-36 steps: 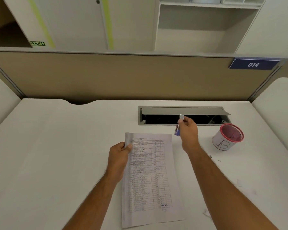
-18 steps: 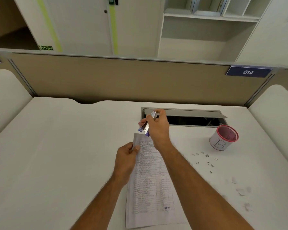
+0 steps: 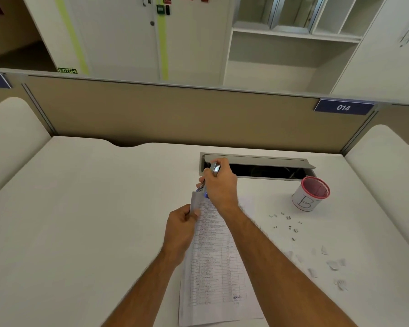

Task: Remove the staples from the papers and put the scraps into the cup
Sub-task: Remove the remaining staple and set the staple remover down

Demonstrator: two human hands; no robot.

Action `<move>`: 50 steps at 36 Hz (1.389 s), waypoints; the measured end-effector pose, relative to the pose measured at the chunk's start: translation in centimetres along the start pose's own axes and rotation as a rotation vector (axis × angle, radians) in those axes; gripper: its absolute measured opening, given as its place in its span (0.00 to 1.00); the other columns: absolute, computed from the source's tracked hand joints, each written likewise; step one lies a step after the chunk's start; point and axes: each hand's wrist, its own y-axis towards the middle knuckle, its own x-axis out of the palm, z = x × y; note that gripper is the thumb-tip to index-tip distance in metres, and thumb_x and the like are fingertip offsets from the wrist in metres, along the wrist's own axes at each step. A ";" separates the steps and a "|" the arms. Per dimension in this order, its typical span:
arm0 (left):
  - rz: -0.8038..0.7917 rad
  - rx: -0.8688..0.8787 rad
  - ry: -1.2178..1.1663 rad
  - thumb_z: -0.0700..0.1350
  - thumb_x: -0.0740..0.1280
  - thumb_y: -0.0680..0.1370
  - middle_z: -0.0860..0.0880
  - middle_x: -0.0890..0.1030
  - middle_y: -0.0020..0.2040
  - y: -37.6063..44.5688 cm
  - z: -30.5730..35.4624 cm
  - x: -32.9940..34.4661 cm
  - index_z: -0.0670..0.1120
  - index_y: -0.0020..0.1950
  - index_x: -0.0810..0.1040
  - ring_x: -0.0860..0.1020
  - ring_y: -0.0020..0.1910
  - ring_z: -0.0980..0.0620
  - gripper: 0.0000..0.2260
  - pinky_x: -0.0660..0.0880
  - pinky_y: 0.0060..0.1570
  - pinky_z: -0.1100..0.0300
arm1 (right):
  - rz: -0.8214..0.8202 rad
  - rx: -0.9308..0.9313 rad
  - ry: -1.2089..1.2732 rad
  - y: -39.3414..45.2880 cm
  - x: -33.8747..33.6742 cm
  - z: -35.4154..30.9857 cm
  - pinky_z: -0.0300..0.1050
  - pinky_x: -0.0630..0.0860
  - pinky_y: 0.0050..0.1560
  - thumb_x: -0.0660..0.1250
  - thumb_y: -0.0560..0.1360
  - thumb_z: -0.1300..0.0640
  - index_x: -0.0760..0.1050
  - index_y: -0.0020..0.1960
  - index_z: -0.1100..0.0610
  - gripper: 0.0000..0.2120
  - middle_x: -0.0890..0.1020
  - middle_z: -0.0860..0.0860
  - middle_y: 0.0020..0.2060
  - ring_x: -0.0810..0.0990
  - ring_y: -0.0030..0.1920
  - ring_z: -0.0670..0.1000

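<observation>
Two hands meet at the top left corner of the papers (image 3: 213,256). Right hand (image 3: 220,185): fingers closed around a staple remover (image 3: 215,169), its silver end showing above the knuckles and its blue tip pointing down at the lifted corner of the sheets. Left hand (image 3: 181,226): thumb and fingers pinched on the left edge of the papers just below that corner, bending the corner up off the counter (image 3: 80,220). Whether the remover's tip touches a staple cannot be told, as the hand and the curled sheet hide it.

Papers: a printed list in rows, lying lengthwise toward the viewer, lower end flat on the counter between the two forearms. Staples (image 3: 286,224): a loose scatter of small metal bits on the counter to the right of the papers, near the cup but outside it. Scraps (image 3: 326,265): several torn white paper bits, farther right and nearer the viewer than the staples, also on the bare counter. Cup (image 3: 310,194): white, red-rimmed, marked with a hand-drawn "B", standing upright at the right, just in front of the cable slot (image 3: 257,167). Slot: a long opening with its grey flap raised, directly behind the right hand. Partition (image 3: 175,119): tan panel along the counter's far edge, bearing a blue tag (image 3: 343,107) reading "014".
</observation>
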 end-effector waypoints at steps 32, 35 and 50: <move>-0.048 0.031 0.002 0.49 0.67 0.81 0.48 0.87 0.45 -2.7 1.8 1.2 0.44 0.52 0.84 0.86 0.46 0.44 0.10 0.84 0.48 0.52 | 0.061 -0.004 -0.300 -2.3 -0.6 -0.8 0.41 0.67 0.31 0.63 0.79 0.54 0.65 0.33 0.53 0.16 0.70 0.46 0.27 0.67 0.28 0.44; -0.059 0.025 -0.001 0.50 0.67 0.81 0.46 0.87 0.46 -2.7 1.7 1.2 0.44 0.52 0.84 0.86 0.46 0.44 0.11 0.83 0.50 0.48 | 0.065 0.005 -0.303 -2.3 -0.5 -0.7 0.41 0.67 0.31 0.61 0.81 0.50 0.66 0.34 0.53 0.17 0.71 0.46 0.28 0.69 0.29 0.45; -0.066 0.043 0.034 0.51 0.67 0.81 0.47 0.87 0.42 -2.6 1.4 1.4 0.46 0.48 0.85 0.85 0.44 0.44 0.11 0.83 0.47 0.51 | 0.136 0.025 -0.297 -2.3 -0.2 -0.3 0.43 0.73 0.33 0.58 0.82 0.49 0.68 0.36 0.54 0.18 0.75 0.49 0.30 0.75 0.32 0.47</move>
